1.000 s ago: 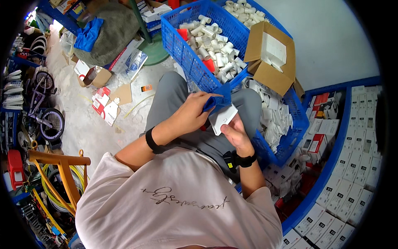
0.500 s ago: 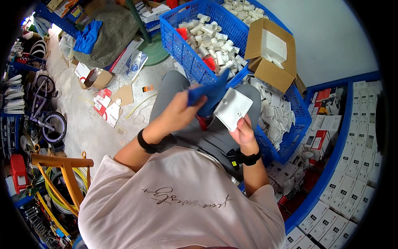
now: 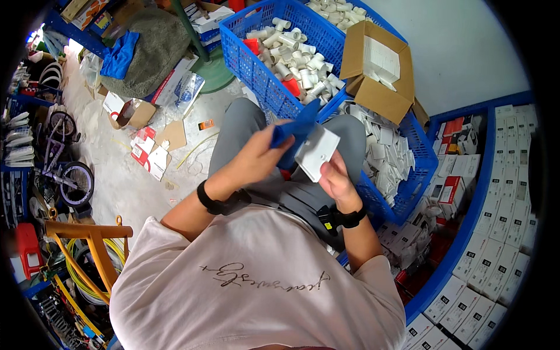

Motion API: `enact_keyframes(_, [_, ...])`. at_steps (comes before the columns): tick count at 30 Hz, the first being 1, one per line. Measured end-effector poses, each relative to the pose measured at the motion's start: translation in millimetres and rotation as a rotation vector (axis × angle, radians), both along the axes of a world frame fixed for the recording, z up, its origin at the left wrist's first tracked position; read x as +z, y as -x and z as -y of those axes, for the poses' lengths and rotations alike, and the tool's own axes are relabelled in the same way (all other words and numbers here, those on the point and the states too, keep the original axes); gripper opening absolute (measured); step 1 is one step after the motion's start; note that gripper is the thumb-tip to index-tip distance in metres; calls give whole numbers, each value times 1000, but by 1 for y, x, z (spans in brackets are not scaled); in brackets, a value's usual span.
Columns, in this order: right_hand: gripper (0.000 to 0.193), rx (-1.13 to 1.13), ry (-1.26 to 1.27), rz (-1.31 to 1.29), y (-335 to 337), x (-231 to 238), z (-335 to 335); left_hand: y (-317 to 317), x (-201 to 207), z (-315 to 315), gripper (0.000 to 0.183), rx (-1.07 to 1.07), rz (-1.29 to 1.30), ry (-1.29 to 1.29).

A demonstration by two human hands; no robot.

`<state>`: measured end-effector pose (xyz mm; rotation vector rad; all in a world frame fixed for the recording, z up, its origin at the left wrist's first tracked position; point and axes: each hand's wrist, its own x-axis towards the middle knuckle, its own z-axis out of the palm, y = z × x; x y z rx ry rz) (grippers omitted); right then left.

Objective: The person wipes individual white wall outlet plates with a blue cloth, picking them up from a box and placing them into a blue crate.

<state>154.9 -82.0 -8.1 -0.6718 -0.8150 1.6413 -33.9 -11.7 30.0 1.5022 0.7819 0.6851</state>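
I sit with grey trousers and a pink shirt, both hands raised over my lap. My left hand [image 3: 256,156] grips a blue cloth [image 3: 296,132] that drapes against a white square plate. My right hand [image 3: 335,178] holds that white plate [image 3: 317,153] by its lower edge, tilted toward me. The cloth touches the plate's left side. Both wrists carry black bands.
A blue crate [image 3: 256,64] of white pipe fittings stands ahead, an open cardboard box [image 3: 373,67] at its right. Another blue crate [image 3: 420,169] with white plates lies at my right knee. Stacked small boxes [image 3: 496,233] fill the right shelf. A bicycle [image 3: 64,175] and orange frame [image 3: 93,245] stand left.
My hands rose from my lap and spread; the blue cloth came off the plate's face and the white plate now shows tilted in my right hand.
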Motion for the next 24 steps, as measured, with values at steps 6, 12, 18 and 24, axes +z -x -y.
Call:
enact_keyframes(6, [79, 20, -60, -143, -10, -8, -4, 14, 9, -9, 28, 257, 326, 35])
enact_keyframes(12, [78, -22, -38, -148, -5, -10, -3, 6, 11, -1, 32, 34, -14, -94])
enact_keyframes(18, [70, -4, -39, 65, 7, 2, -1, -5, 3, -2, 60, -134, -132, -475])
enact_keyframes(24, [71, -24, 5, 94, 6, -6, 0, -10, 3, 1, 44, -113, -299, -444])
